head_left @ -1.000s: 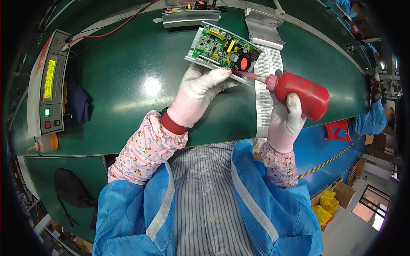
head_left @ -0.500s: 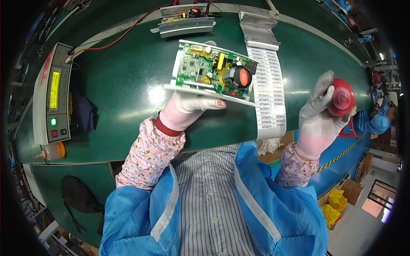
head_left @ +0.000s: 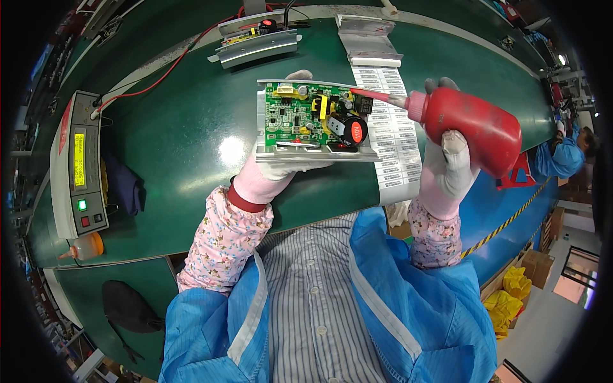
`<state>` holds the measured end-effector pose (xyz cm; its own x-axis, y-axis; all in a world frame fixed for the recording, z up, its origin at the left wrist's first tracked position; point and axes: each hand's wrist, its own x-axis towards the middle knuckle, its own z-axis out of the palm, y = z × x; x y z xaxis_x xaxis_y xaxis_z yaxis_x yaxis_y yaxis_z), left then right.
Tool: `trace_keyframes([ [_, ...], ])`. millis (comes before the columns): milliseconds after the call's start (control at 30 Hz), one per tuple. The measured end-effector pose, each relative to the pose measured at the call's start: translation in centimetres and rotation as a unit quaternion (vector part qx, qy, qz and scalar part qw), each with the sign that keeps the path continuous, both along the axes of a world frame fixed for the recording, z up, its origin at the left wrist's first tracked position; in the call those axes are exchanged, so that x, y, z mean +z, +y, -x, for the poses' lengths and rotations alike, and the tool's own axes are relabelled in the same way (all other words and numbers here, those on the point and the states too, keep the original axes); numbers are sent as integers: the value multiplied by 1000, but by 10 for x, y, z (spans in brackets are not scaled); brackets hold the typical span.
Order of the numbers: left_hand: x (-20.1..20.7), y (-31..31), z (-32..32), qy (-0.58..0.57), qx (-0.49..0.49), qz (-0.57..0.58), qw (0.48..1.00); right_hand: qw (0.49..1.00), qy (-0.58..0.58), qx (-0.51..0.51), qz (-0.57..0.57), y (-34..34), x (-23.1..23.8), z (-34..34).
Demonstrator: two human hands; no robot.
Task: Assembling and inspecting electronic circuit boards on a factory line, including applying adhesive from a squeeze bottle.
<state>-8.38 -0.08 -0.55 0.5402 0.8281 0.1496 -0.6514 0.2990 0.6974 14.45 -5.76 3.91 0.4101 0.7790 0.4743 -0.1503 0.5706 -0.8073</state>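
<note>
Left hand (head_left: 271, 175), white-gloved, closed under green circuit board (head_left: 313, 121) in metal tray, holding it level above near edge of green surface (head_left: 191, 134). Right hand (head_left: 447, 169), gloved, wrapped around red squeeze bottle (head_left: 476, 131), tilted, nozzle tip over board's right end beside black capacitor. Strip of white labels (head_left: 393, 137) lies beneath on surface. Grey tester box (head_left: 76, 166) at left edge, orange bottle (head_left: 86, 246) beside it. Metal fixture (head_left: 255, 45) at far edge.
</note>
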Motion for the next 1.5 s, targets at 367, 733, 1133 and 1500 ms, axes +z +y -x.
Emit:
trace_keyframes([
  [367, -2, -9, 8, -81, -55, 140, 985, 993, -53, -106, -19, -10, -6, -2],
  [733, -8, -3, 12, -162, -75, 196, 964, 968, -150, -196, 37, -7, -5, -4],
  [1133, -23, 16, 21, -135, -199, 191, 952, 962, 215, 110, 130, 2, 7, -45],
  [1500, -20, 9, 18, -16, -125, 220, 967, 973, -59, 135, 180, 12, 4, -36],
])
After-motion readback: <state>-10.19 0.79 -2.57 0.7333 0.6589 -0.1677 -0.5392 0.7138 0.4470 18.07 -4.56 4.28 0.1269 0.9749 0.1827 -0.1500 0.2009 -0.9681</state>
